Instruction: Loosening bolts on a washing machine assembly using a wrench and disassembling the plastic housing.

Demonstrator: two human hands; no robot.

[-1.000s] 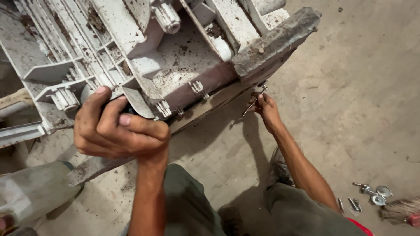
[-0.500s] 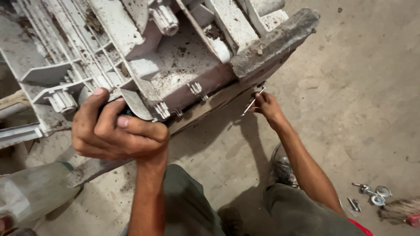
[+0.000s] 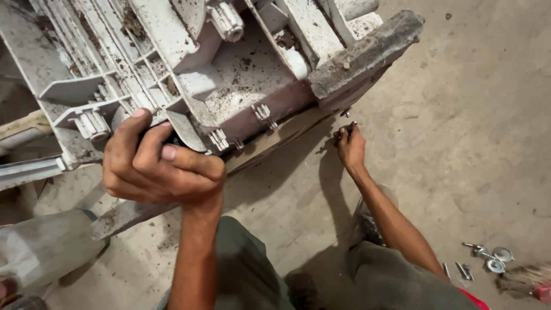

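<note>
Grey plastic appliance base (image 3: 229,74), dirty, tilted on concrete floor (image 3: 459,143). Left hand (image 3: 158,163) clamps its ribbed near edge. Right hand (image 3: 350,146) pinches a small screw (image 3: 348,126) under the corner. Loose screws and washers (image 3: 485,258) lie well apart, lower right.

1. Left hand (image 3: 160,166): bare, no glove, ring or watch; grime on the knuckles and fingers.
2. Left forearm: bare to the bottom edge of the view, no sleeve in sight.
3. Right hand (image 3: 350,146): bare, no glove or ring; dirt on the fingers.
4. Right forearm: bare, no sleeve or wristband visible.
5. Legs: olive-green trousers (image 3: 247,270) over both knees, fabric dusty.
6. Red cloth (image 3: 473,299) at the lower right; which garment cannot be told.
</note>
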